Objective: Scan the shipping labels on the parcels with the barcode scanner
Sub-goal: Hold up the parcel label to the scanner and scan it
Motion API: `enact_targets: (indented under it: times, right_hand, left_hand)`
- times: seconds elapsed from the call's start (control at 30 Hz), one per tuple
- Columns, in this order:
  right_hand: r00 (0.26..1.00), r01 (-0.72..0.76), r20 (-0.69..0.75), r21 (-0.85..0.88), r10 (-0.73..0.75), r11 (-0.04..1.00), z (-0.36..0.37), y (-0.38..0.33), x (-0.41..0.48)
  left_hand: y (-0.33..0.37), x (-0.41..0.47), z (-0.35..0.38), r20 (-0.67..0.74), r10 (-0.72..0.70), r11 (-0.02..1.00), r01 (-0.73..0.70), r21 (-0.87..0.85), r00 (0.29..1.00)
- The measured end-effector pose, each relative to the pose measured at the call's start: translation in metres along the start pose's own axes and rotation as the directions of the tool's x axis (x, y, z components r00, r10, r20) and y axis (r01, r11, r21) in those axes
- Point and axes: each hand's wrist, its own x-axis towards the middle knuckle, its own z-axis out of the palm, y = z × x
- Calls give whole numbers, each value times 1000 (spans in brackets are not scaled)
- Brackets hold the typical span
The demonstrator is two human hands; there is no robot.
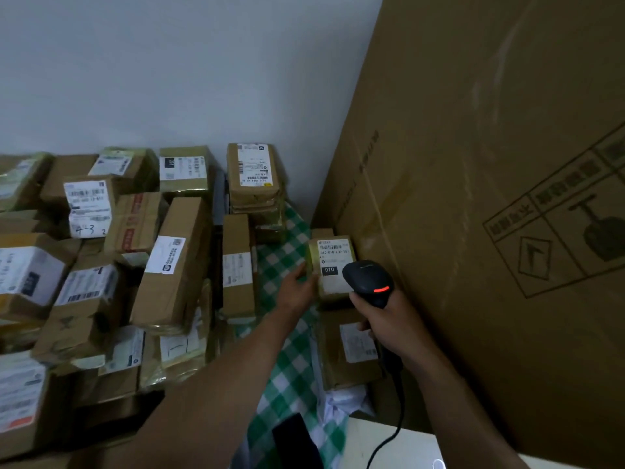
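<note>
Big picture first: a towering cardboard carton (490, 164) fills the right side, leaning against a plain pale wall (169, 62) in a dim room. Left of it, a sprawling pile of parcels (101, 265), brown boxes and taped packets, most with white labels facing up, and nothing shows which have been read, so I'd judge the bulk of the job is ahead. Down the middle runs a green-checked cloth (287, 367) covering the counter. Against the carton's foot lies a flat parcel (348, 346), label up, and just beyond it is the one in play: a small parcel (333, 265), its shipping label (334, 262) turned to the camera. The barcode scanner (368, 280) hovers right over that label's lower corner, red light glowing, cable (395, 418) trailing down. The right hand (389, 319) is wrapped tight round the scanner's handle; the left hand (297, 289) pinches the small parcel's left edge, steadying it. One scan under way, by the look of it!
</note>
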Motion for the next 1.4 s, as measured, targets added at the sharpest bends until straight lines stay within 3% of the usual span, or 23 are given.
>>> enact_targets:
  times: [0.1, 0.3, 0.57, 0.8, 1.07, 1.2, 1.27, 1.4]
  right_hand:
    - [1000, -9, -11, 3, 9, 1000, 1, 3, 2]
    - [1000, -12, 23, -15, 12, 1000, 10, 3, -2]
    - [998, 13, 61, 10, -13, 1000, 23, 2, -9]
    - [999, 39, -1, 61, -39, 997, 21, 6, -9]
    - [1000, -18, -19, 35, 19, 999, 22, 16, 3]
    - [998, -63, 15, 32, 63, 997, 26, 20, 10]
    - [998, -67, 16, 25, 67, 997, 28, 21, 12]
    - [997, -76, 21, 25, 75, 997, 28, 22, 15]
  left_hand:
    - [-10, -7, -1, -2, 67, 998, -67, 19, 998]
    - [-7, -14, -3, 37, 139, 965, -144, 221, 990]
    - [-4, -26, -34, -10, 82, 971, -77, 224, 997]
    - [0, -22, -11, 111, 107, 959, -132, 252, 988]
    - [-34, -13, -16, 12, 101, 985, -102, 139, 995]
    - [-41, -6, -22, 37, -93, 996, 93, -12, 995]
    - [-38, -2, -23, 37, -93, 994, 95, -50, 995]
    - [-42, 3, -17, 15, -64, 998, 64, 28, 998]
